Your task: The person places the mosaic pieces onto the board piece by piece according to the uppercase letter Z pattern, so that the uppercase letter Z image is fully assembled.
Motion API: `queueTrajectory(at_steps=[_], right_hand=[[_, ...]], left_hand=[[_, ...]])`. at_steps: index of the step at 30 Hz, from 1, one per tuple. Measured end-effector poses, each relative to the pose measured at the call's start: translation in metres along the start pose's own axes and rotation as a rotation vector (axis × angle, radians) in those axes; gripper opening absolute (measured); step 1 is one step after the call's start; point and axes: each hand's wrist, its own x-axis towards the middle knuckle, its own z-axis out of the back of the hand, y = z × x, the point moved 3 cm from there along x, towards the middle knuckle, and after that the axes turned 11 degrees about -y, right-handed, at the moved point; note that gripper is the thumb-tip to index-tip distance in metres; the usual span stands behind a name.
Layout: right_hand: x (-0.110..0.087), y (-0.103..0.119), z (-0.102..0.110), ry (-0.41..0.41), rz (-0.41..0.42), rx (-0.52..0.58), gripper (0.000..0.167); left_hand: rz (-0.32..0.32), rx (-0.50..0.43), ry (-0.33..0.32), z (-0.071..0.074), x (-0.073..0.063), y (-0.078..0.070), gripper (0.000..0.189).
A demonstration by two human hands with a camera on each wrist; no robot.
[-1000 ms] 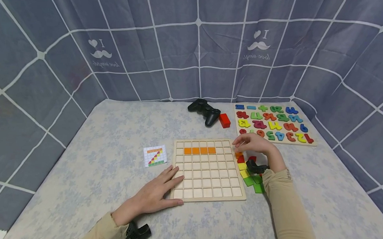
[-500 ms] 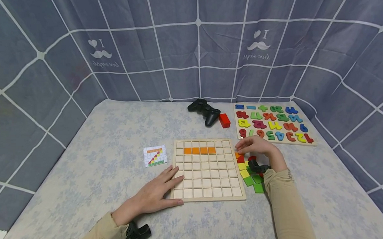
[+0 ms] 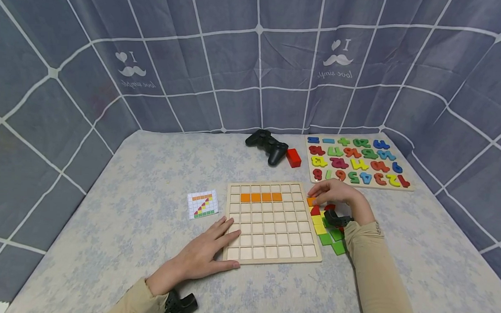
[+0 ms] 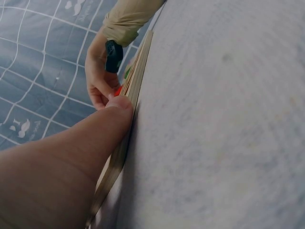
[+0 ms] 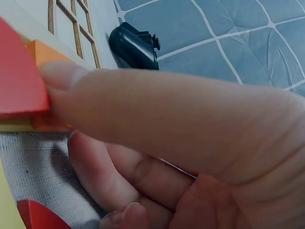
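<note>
My left hand (image 3: pixel 206 252) lies with fingers spread on the left edge of a wooden grid board (image 3: pixel 270 229). In the left wrist view its thumb (image 4: pixel 112 117) rests against the board's side. Several orange square tiles (image 3: pixel 267 197) sit in a row in the board's second row from the top. Beside the board's right edge, my right hand (image 3: pixel 335 190) pinches a loose orange tile (image 3: pixel 310 201); the thumb is on it in the right wrist view, and the index fingertip is hidden. A red curved-edge tile (image 5: pixel 21 76) lies against it. Yellow tiles (image 3: pixel 319 228) and green tiles (image 3: pixel 325 239) lie nearer.
A printed pattern card (image 3: pixel 202 204) lies left of the board. Behind stand a black game controller (image 3: pixel 267 145) and a red block (image 3: pixel 294 158). A number puzzle board (image 3: pixel 361 163) lies at the back right. A tiled-print curtain (image 3: pixel 225 71) surrounds the table.
My right hand has moved slightly down and right onto the orange tile. That tile and a few red, yellow and green ones nearby have shifted slightly. The left hand has stayed still.
</note>
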Motion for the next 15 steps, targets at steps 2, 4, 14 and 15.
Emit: queueTrajectory(at_steps=[2,4,14,15], right_hand=[[0.001,-0.001,0.0,0.0,-0.005,-0.007,0.033],[0.001,0.0,0.001,-0.008,-0.011,-0.022,0.03],[0.002,0.023,-0.001,-0.121,0.095,-0.103,0.019],[0.003,0.027,-0.003,-0.144,0.113,-0.11,0.018]], left_hand=[[-0.001,0.002,-0.002,0.0,0.0,0.0,0.075],[-0.002,0.005,-0.004,0.0,0.0,0.0,0.075],[-0.002,0.004,0.001,0.0,0.0,0.0,0.075],[-0.003,0.002,0.002,0.0,0.0,0.0,0.075]])
